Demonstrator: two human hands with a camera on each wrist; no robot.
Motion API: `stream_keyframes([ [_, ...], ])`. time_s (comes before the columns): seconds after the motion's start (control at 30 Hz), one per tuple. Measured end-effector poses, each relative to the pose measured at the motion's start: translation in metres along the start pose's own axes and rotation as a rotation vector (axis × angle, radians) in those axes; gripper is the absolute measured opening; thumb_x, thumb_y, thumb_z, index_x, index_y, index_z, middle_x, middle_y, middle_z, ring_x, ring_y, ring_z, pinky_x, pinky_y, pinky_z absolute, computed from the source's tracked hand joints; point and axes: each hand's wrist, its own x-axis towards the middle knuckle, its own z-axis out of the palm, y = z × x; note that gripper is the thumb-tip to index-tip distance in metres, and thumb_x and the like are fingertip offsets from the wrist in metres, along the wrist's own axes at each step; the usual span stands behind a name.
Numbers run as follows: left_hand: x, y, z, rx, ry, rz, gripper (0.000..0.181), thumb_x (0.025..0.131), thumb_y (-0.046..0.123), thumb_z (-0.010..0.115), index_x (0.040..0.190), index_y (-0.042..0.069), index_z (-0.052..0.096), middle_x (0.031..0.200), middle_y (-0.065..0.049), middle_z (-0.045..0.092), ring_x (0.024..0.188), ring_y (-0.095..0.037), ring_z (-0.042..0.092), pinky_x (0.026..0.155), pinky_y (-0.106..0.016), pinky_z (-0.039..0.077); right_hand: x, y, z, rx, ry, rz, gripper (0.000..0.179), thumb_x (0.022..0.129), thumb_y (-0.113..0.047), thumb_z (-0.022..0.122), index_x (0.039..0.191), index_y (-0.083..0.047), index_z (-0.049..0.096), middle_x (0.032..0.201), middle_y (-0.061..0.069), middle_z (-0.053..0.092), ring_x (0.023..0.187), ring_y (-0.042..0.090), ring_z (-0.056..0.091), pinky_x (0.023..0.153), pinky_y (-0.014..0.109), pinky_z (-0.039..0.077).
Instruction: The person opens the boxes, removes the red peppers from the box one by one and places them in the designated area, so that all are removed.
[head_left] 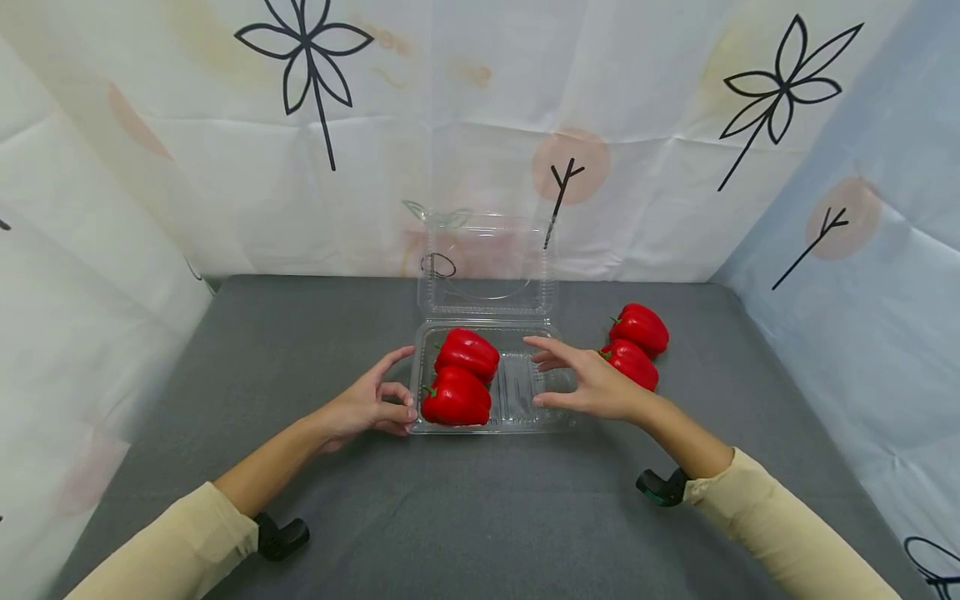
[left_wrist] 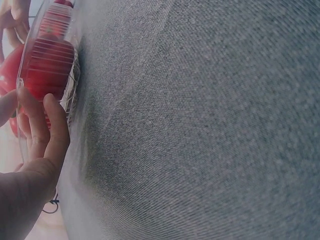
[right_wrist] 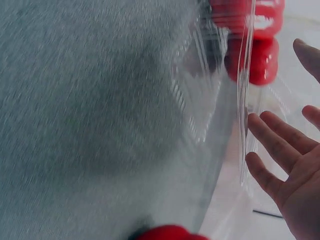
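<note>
A clear plastic clamshell container (head_left: pixel 517 425) lies on the grey table with its lid (head_left: pixel 487 292) raised at the back. Two red bell peppers, a rear one (head_left: pixel 467 353) and a front one (head_left: pixel 456 398), fill the left part of its base. My left hand (head_left: pixel 375 404) pinches the left rim, thumb above and fingers (left_wrist: pixel 57 130) below. Over the right side of the base hovers my right hand (head_left: pixel 588 385), its fingers spread and holding nothing. Beyond that hand, two more red bell peppers (head_left: pixel 639 328) (head_left: pixel 632 363) sit together on the table, the nearer partly hidden by it.
The grey table (head_left: pixel 480 517) runs back to a white patterned cloth (head_left: pixel 480 125) behind the raised lid. More cloth hangs at the left and right sides. A black strap mount shows at each wrist, below cream sleeves (head_left: pixel 787 517).
</note>
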Motion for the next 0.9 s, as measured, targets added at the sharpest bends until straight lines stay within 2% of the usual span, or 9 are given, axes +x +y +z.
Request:
stream_keyframes([
  [0.4, 0.001, 0.0, 0.0, 0.003, 0.004, -0.005, 0.094, 0.09, 0.002, 0.07, 0.159, 0.023, 0.008, 0.09, -0.005, 0.06, 0.08, -0.022, 0.065, 0.083, -0.043, 0.057, 0.019, -0.006, 0.028, 0.08, -0.143, -0.022, 0.074, 0.09, -0.022, 0.075, 0.151, -0.008, 0.036, 0.133, 0.023, 0.057, 0.115, 0.039, 0.061, 0.094, 0.06, 0.048],
  [0.67, 0.001, 0.0, 0.0, 0.004, 0.003, -0.002, 0.095, 0.09, 0.002, 0.07, 0.159, 0.022, 0.008, 0.089, -0.005, 0.06, 0.079, -0.021, 0.065, 0.083, -0.043, 0.057, 0.031, -0.014, 0.045, 0.084, -0.194, -0.004, 0.074, 0.09, -0.026, 0.075, 0.152, -0.013, 0.037, 0.137, 0.016, 0.056, 0.113, 0.035, 0.062, 0.093, 0.052, 0.052],
  [0.9, 0.002, 0.001, 0.0, -0.003, 0.002, -0.01, 0.095, 0.09, 0.002, 0.07, 0.159, 0.023, 0.008, 0.09, -0.005, 0.06, 0.081, -0.021, 0.065, 0.083, -0.044, 0.057, 0.035, -0.019, 0.054, 0.048, -0.191, 0.019, 0.08, 0.089, -0.03, 0.075, 0.155, -0.018, 0.031, 0.139, 0.01, 0.055, 0.113, 0.025, 0.063, 0.094, 0.044, 0.052],
])
